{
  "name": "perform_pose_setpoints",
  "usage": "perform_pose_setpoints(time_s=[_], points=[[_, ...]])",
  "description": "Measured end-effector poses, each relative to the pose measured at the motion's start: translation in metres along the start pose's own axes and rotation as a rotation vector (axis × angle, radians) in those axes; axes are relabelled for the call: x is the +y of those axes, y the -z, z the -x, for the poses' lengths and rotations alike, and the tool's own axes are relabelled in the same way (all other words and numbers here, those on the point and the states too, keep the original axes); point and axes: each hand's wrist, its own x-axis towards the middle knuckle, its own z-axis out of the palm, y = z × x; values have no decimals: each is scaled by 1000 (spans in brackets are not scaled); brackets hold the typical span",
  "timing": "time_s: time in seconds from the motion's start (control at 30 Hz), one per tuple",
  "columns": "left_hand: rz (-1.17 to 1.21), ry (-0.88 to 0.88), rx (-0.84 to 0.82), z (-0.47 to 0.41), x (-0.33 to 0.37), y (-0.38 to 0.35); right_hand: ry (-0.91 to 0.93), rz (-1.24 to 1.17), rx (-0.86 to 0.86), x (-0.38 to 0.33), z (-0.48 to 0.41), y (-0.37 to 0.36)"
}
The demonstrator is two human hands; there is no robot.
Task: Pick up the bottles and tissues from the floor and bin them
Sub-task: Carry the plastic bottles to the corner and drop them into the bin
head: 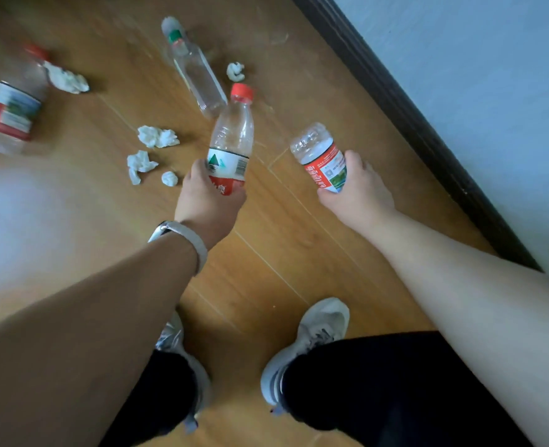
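Note:
My left hand (207, 204) grips a clear red-capped bottle (232, 133) by its lower half, cap pointing away from me. My right hand (360, 188) holds a second clear bottle (320, 156) with a red label, its base end pointing away. On the wooden floor lie a green-capped clear bottle (195, 72) beyond my left hand and a large red-labelled bottle (10, 104) at the far left. Crumpled white tissues lie around them: one (67, 80) by the large bottle, one (235, 71) beside the green-capped bottle, and several (157, 137) left of my left hand.
A dark skirting board (405, 124) and a pale wall (492, 91) run diagonally along the right. My two grey shoes (311, 343) stand on the floor below my arms. A bright glare patch (18, 227) covers the floor at left. No bin is in view.

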Motion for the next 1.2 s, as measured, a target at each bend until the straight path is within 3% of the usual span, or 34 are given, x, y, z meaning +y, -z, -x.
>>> perform_pose_setpoints(time_s=[0.17, 0.47, 0.77, 0.97, 1.2], points=[[117, 57, 54, 82, 44, 86, 31, -42, -61, -58, 70, 81], [181, -27, 149, 210, 126, 249, 153, -185, -113, -161, 179, 230], [252, -83, 257, 330, 206, 369, 400, -237, -97, -232, 272, 372], [320, -150, 302, 398, 264, 403, 517, -311, -34, -238, 318, 468], [277, -285, 272, 449, 341, 401, 544, -427, 87, -188, 355, 558]])
